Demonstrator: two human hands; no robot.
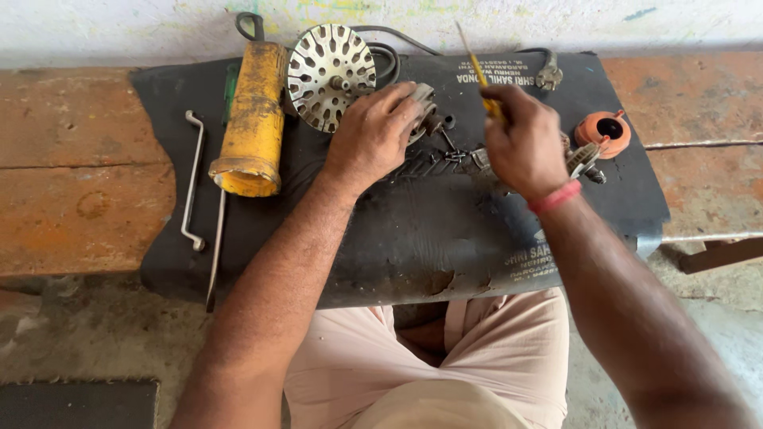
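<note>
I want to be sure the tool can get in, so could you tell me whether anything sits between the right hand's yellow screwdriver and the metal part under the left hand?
Nothing visible blocks it. The right hand holds the screwdriver upright beside the metal part, which the left hand grips on the black mat.

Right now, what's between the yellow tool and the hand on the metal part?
In the head view, a round slotted metal disc sits between the yellow tool and the left hand, on the black mat.

Worn reddish bench [79, 199] against pale stained wall [119, 28]; grey concrete floor [71, 342]; daylight.
</note>
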